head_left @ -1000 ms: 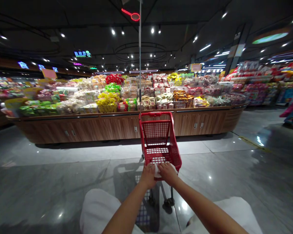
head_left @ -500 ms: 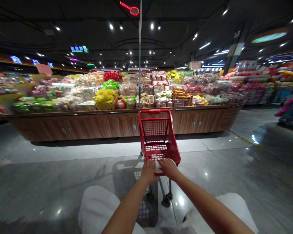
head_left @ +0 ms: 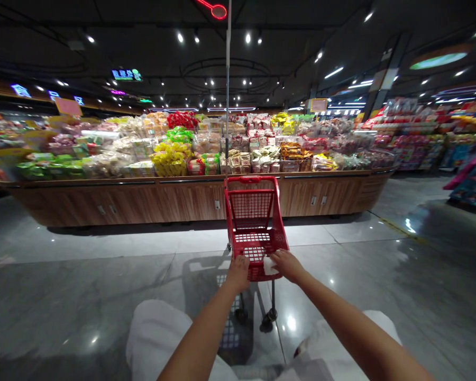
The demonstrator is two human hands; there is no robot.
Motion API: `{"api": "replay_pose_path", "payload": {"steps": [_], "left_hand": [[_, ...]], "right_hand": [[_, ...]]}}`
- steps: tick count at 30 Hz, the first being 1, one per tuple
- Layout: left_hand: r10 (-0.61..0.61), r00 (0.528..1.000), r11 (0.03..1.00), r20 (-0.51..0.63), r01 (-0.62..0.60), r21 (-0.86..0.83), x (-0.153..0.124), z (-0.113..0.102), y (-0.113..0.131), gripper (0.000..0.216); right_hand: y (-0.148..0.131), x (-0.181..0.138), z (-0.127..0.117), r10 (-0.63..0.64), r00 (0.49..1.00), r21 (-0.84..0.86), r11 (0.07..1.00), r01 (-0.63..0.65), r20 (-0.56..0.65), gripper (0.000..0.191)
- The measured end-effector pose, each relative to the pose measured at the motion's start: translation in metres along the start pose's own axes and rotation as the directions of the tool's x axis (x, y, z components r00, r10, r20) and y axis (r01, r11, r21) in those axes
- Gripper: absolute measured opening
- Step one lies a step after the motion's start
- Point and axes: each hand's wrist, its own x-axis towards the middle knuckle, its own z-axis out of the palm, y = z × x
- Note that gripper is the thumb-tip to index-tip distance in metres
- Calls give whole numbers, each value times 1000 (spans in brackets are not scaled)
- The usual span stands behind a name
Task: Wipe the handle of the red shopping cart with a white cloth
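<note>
A small red plastic shopping cart (head_left: 277, 233) stands in front of me, its near end toward my knees. My left hand (head_left: 238, 271) is closed over the left corner of the cart's near edge. In my right hand (head_left: 287, 264) is a crumpled white cloth (head_left: 268, 266), pressed against the right part of the same edge. Whether it is fabric or paper I cannot tell. The right fingers are bent over the cloth and partly hide it. Inside, the cart's basket shows only its grid floor and walls.
Beyond the cart runs a long wooden display counter (head_left: 182, 201) heaped with packaged foods. A thin pole (head_left: 227, 84) rises behind the cart. Stacked goods (head_left: 408, 151) stand at the right. Grey shiny floor (head_left: 111, 286) surrounds the cart; my knees are at the bottom.
My right hand has slid right along the cart's near edge with the white cloth, away from my left hand. The left hand stays at its corner.
</note>
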Motion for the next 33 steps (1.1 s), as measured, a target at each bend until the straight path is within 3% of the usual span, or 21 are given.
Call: {"api": "replay_pose_path", "payload": {"steps": [4, 6, 8, 11, 15, 17, 20, 24, 26, 29, 33], "left_hand": [[-36, 999, 999, 3, 36, -15, 7, 2, 7, 66], [-35, 999, 999, 15, 35, -13, 8, -1, 2, 67], [-9, 999, 1000, 34, 9, 0, 6, -4, -6, 67], [32, 999, 999, 35, -32, 8, 3, -8, -17, 62], [4, 1000, 1000, 5, -4, 18, 2, -6, -15, 60], [-31, 1000, 999, -8, 31, 23, 4, -3, -7, 63], [-65, 998, 998, -20, 65, 17, 8, 2, 5, 63], [-63, 998, 998, -10, 63, -6, 11, 4, 4, 66], [-23, 1000, 1000, 1, 23, -14, 9, 2, -4, 64], [49, 999, 999, 13, -49, -13, 6, -1, -15, 61], [26, 999, 999, -23, -26, -27, 3, 0, -10, 60]], "right_hand": [[-47, 26, 13, 52, 998, -43, 998, -53, -20, 22], [-57, 33, 17, 35, 998, -44, 998, -37, -44, 23], [-49, 31, 15, -8, 1000, -29, 1000, 7, -29, 24], [-14, 14, 5, -64, 998, -18, 998, 64, -12, 24], [16, -6, -5, -109, 991, -45, 993, 106, -71, 26], [5, -4, -3, -53, 996, -68, 997, 48, -69, 25], [-34, 14, 7, 27, 998, -97, 995, -33, -65, 24], [-71, 35, 16, 92, 994, -114, 989, -98, -59, 18], [-64, 33, 13, 67, 998, -107, 992, -69, -18, 20], [-26, 15, 3, 2, 999, -81, 997, 1, 37, 25], [16, -9, -9, -61, 998, -58, 996, 62, 11, 26]]}}
